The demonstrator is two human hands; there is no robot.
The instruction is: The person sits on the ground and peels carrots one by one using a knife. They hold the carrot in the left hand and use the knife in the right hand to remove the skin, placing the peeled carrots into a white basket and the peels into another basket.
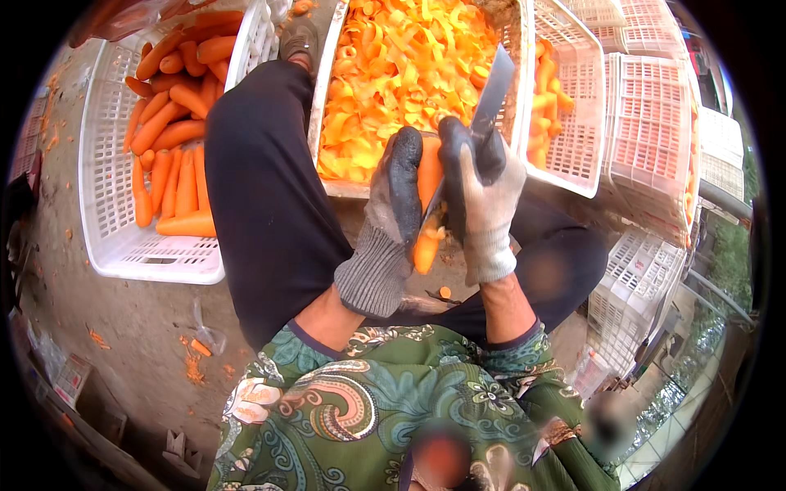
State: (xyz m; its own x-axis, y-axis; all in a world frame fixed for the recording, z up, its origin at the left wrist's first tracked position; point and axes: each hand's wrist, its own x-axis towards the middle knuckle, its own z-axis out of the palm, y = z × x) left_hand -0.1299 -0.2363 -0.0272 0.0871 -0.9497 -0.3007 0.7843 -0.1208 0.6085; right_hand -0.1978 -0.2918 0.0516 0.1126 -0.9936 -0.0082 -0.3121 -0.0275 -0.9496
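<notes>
My left hand [393,196], in a grey knit glove with a black coated palm, grips a carrot [430,172] whose lower end points towards me. My right hand [485,184], in a whitish glove with dark coated fingers, holds a knife-like tool. Its broad flat metal blade [493,89] sticks up past the fingers. A thin dark edge below that hand lies along the carrot, with a curl of peel [437,233] beside it. Both hands are over the near end of a crate [344,188] heaped with carrot peelings [399,80]. The right fingers hide the tool's grip.
A white plastic crate [178,261] of whole carrots [178,119] stands left of my knee. To the right, another crate [580,144] contains carrots [543,104], with stacked crates [648,123] beyond. Carrot scraps [195,368] and a clear plastic bag [209,334] lie on the floor.
</notes>
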